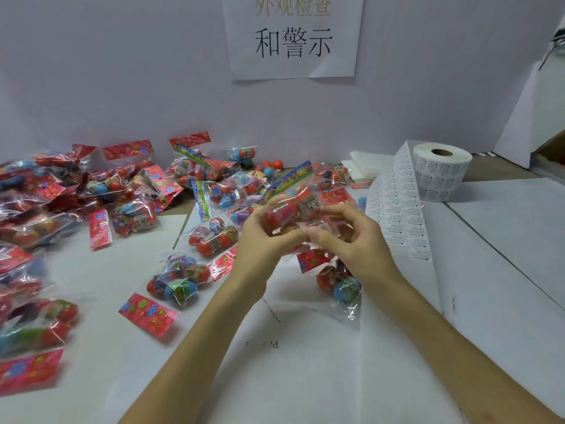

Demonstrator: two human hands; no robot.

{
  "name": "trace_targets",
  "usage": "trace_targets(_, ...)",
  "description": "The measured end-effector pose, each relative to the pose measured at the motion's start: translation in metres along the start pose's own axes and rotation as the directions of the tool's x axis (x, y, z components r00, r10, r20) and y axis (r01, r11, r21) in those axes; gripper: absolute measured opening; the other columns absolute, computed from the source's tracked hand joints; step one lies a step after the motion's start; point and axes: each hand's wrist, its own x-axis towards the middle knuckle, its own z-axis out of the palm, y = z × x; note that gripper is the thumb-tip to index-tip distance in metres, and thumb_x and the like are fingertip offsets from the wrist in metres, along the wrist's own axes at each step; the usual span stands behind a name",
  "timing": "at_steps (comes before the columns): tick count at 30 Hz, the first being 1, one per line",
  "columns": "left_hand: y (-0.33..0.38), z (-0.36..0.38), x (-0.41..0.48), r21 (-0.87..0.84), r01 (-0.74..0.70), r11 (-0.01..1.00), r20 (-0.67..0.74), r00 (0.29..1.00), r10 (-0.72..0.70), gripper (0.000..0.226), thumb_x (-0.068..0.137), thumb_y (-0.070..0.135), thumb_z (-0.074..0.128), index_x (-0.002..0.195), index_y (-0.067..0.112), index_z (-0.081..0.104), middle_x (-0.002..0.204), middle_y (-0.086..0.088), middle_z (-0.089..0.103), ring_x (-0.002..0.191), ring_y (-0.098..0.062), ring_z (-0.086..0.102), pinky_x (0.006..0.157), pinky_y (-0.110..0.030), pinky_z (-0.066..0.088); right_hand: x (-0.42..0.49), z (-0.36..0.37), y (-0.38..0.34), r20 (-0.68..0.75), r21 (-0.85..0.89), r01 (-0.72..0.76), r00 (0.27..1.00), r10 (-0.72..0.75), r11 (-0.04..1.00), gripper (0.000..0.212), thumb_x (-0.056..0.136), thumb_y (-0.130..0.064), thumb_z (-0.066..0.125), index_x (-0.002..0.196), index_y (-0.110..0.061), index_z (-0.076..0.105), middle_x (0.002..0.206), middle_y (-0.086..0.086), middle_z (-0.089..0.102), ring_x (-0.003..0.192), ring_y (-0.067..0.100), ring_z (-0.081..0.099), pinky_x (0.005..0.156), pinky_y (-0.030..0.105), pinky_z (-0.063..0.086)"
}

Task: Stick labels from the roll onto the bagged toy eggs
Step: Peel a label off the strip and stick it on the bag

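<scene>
Above the middle of the table both hands hold one clear bag of red toy eggs (289, 211). My left hand (264, 240) grips its left side from below. My right hand (351, 240) pinches its right side, fingers curled over the plastic. A white label roll (440, 172) stands at the back right, and its unrolled strip of labels (397, 209) runs down towards my right hand. Another bag of eggs (339, 283) lies on the table just under my right wrist.
Several bagged eggs with red flowered header cards (146, 315) are heaped over the left half and back of the white table (305, 377). A paper sign (293, 35) hangs on the back wall. A white partition (532, 117) stands at the right.
</scene>
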Motion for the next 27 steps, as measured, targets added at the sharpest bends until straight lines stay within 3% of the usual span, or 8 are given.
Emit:
trace_targets(4, 0.0012, 0.0002, 0.0011, 0.013, 0.02, 1.0, 0.019, 1.0, -0.02, 0.062, 0.081, 0.002, 0.083, 0.137, 0.015, 0.059, 0.119, -0.013, 0.074, 0.107, -0.031, 0.074, 0.093, -0.052, 0.061, 0.0004, -0.0024, 0.0018, -0.039, 0.071, 0.0, 0.999, 0.002, 0.997, 0.015, 0.079, -0.037, 0.084, 0.092, -0.037, 0.076, 0.08, -0.007, 0.073, 0.071, 0.02, 0.072, 0.068, 0.036, 0.06)
trace_targets(6, 0.0013, -0.0003, 0.0014, 0.008, 0.034, 0.999, 0.024, 0.999, -0.034, 0.061, 0.082, -0.001, 0.082, 0.136, 0.015, 0.059, 0.121, -0.013, 0.073, 0.108, -0.03, 0.073, 0.095, -0.053, 0.06, 0.0, -0.0033, -0.0019, -0.037, 0.161, -0.033, 0.999, 0.04, 0.986, 0.016, 0.078, -0.036, 0.08, 0.091, -0.026, 0.078, 0.077, 0.003, 0.074, 0.064, 0.023, 0.072, 0.063, 0.034, 0.06)
trace_targets(9, 0.0009, -0.0015, 0.0018, -0.021, 0.057, 0.998, 0.033, 0.998, -0.057, 0.063, 0.08, -0.003, 0.082, 0.136, 0.015, 0.059, 0.122, -0.014, 0.072, 0.11, -0.031, 0.073, 0.096, -0.054, 0.059, 0.0006, -0.0035, -0.0063, -0.024, 0.234, -0.09, 0.995, 0.098, 0.968, 0.024, 0.078, -0.037, 0.075, 0.09, -0.017, 0.079, 0.079, 0.013, 0.075, 0.066, 0.027, 0.072, 0.061, 0.032, 0.062)
trace_targets(14, 0.0025, -0.0031, 0.0029, -0.121, 0.128, 0.984, 0.068, 0.99, -0.121, 0.07, 0.078, -0.005, 0.079, 0.141, 0.012, 0.054, 0.128, -0.02, 0.069, 0.113, -0.037, 0.071, 0.098, -0.058, 0.056, 0.0036, -0.0085, -0.0048, -0.028, 0.328, -0.159, 0.984, 0.178, 0.931, 0.024, 0.1, -0.021, 0.06, 0.087, -0.013, 0.078, 0.079, 0.014, 0.072, 0.068, 0.028, 0.069, 0.062, 0.036, 0.06)
trace_targets(17, 0.0021, -0.002, 0.0027, -0.107, 0.121, 0.987, 0.066, 0.991, -0.114, 0.068, 0.08, -0.004, 0.079, 0.141, 0.012, 0.054, 0.125, -0.019, 0.071, 0.112, -0.035, 0.072, 0.098, -0.058, 0.057, 0.0025, -0.0095, -0.0061, 0.006, 0.233, -0.121, 0.992, 0.123, 0.965, 0.014, 0.094, -0.028, 0.069, 0.099, -0.016, 0.074, 0.091, 0.008, 0.074, 0.078, 0.031, 0.073, 0.065, 0.035, 0.061)
trace_targets(20, 0.0017, -0.002, 0.002, -0.102, 0.122, 0.987, 0.059, 0.991, -0.116, 0.065, 0.082, -0.001, 0.08, 0.14, 0.01, 0.054, 0.123, -0.018, 0.072, 0.111, -0.035, 0.072, 0.098, -0.057, 0.057, 0.0015, -0.007, -0.0038, 0.002, 0.083, -0.068, 0.998, 0.068, 0.994, 0.029, 0.079, -0.034, 0.079, 0.104, -0.02, 0.073, 0.095, 0.005, 0.074, 0.084, 0.028, 0.075, 0.071, 0.037, 0.063)
trace_targets(24, 0.0026, -0.0033, 0.0017, -0.125, 0.159, 0.979, 0.051, 0.987, -0.154, 0.065, 0.078, 0.008, 0.082, 0.136, 0.006, 0.054, 0.123, -0.019, 0.072, 0.108, -0.037, 0.073, 0.099, -0.055, 0.057, 0.0003, -0.0064, -0.0055, 0.04, 0.222, -0.089, 0.996, 0.083, 0.971, 0.029, 0.08, -0.033, 0.073, 0.099, -0.012, 0.074, 0.083, 0.005, 0.077, 0.078, 0.025, 0.077, 0.066, 0.029, 0.061)
trace_targets(27, 0.0021, -0.0046, 0.0024, -0.128, 0.17, 0.977, 0.042, 0.985, -0.166, 0.057, 0.083, 0.005, 0.079, 0.134, 0.003, 0.053, 0.122, -0.021, 0.072, 0.105, -0.038, 0.074, 0.096, -0.053, 0.058, 0.0007, -0.0069, -0.0034, 0.071, 0.249, -0.118, 0.992, 0.104, 0.961, 0.027, 0.086, -0.033, 0.069, 0.101, -0.011, 0.074, 0.088, 0.008, 0.078, 0.082, 0.024, 0.077, 0.067, 0.028, 0.06)
